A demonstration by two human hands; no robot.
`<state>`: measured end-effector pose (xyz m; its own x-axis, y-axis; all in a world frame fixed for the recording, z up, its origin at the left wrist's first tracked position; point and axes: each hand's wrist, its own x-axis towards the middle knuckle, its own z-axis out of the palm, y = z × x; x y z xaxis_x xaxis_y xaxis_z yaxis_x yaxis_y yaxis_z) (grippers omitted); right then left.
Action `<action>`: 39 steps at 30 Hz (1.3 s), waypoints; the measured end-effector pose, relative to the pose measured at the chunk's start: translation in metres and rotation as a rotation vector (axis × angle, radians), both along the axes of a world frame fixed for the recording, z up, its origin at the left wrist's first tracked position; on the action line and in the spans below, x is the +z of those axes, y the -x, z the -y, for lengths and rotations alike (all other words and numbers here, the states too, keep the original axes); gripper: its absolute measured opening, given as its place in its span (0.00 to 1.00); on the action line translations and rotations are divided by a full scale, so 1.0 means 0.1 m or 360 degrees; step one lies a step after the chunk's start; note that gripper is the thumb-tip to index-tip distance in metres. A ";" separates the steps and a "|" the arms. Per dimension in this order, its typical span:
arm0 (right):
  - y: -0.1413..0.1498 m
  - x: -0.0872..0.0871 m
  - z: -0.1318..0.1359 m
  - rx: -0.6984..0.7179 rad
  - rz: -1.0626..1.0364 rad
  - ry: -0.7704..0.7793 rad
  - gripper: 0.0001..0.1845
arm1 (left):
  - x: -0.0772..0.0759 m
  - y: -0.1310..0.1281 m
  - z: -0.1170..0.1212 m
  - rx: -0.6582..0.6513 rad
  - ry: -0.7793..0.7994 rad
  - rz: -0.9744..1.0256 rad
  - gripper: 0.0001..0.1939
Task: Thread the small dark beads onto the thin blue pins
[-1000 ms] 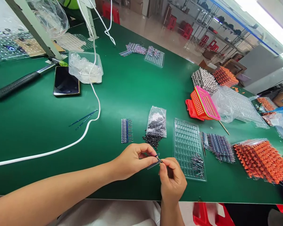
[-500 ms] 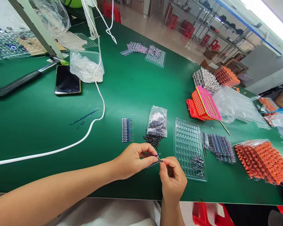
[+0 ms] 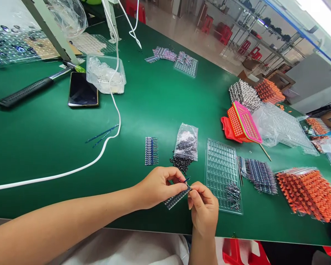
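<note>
My left hand [image 3: 161, 187] is closed on a dark strip [image 3: 177, 198] patterned with rows of small pieces, which tilts down below the fingers. A thin blue stick [image 3: 187, 179] pokes out at its fingertips. With thumb and forefinger pressed together, my right hand [image 3: 205, 206] pinches at the strip's right end; anything smaller between those fingertips is too small to make out. Just beyond the hands lie loose black beads [image 3: 181, 163] at the mouth of a clear plastic bag [image 3: 186, 141]. To their left is a blue-and-white row of pins [image 3: 151, 151].
Right of my hands lies a clear compartment tray [image 3: 219, 173] with a bunch of pins [image 3: 233, 195]. Farther right are blue strips [image 3: 257, 175], orange stacks [image 3: 307, 191] and a pink-and-orange basket [image 3: 244, 121]. A white cable [image 3: 71, 171], phone [image 3: 83, 90], hammer [image 3: 27, 92] and plastic tub [image 3: 118, 86] occupy the left.
The dark strip has turned so that more of its face shows below my left fingers. My right fingertips have shifted slightly at its end. The whole view has swung a little.
</note>
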<state>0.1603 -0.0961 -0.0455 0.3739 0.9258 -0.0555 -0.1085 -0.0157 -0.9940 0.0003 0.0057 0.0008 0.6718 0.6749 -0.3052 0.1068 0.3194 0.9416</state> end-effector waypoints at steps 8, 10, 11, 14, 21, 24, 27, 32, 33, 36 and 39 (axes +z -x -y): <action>0.02 0.04 -0.02 -0.0007 -0.0109 0.0039 0.05 | 0.00 0.00 0.01 0.0039 -0.0033 -0.0010 0.09; 0.02 0.04 -0.03 -0.0002 -0.0100 0.0042 0.05 | -0.01 0.00 0.02 0.0055 -0.0049 -0.0002 0.08; 0.02 0.04 -0.03 -0.0002 -0.0094 0.0040 0.05 | -0.01 0.00 0.02 0.0062 -0.0057 0.0003 0.08; 0.03 0.04 -0.04 -0.0010 -0.0056 0.0034 0.04 | -0.03 0.00 0.03 0.0078 -0.0065 0.0026 0.07; 0.01 0.05 -0.03 0.0004 0.0004 0.0049 0.07 | 0.01 0.00 0.00 0.0072 0.0091 0.0081 0.07; 0.01 0.05 -0.03 0.0005 -0.0013 0.0053 0.07 | 0.02 -0.01 -0.01 0.0076 0.0195 0.0118 0.08; 0.01 0.05 -0.03 -0.0008 -0.0038 0.0065 0.07 | 0.02 -0.01 -0.01 0.0087 0.0230 0.0124 0.09; 0.02 0.06 -0.03 -0.0015 -0.0057 0.0070 0.07 | 0.02 0.00 -0.01 0.0081 0.0219 0.0149 0.08; 0.02 0.07 -0.03 -0.0017 -0.0046 0.0072 0.08 | 0.02 0.00 0.00 0.0080 0.0215 0.0151 0.08; 0.02 0.07 -0.03 -0.0024 0.0011 0.0083 0.10 | 0.01 0.00 -0.01 0.0082 0.0209 0.0152 0.08; 0.02 0.07 -0.03 -0.0024 0.0049 0.0091 0.11 | 0.00 0.00 -0.01 0.0083 0.0198 0.0154 0.08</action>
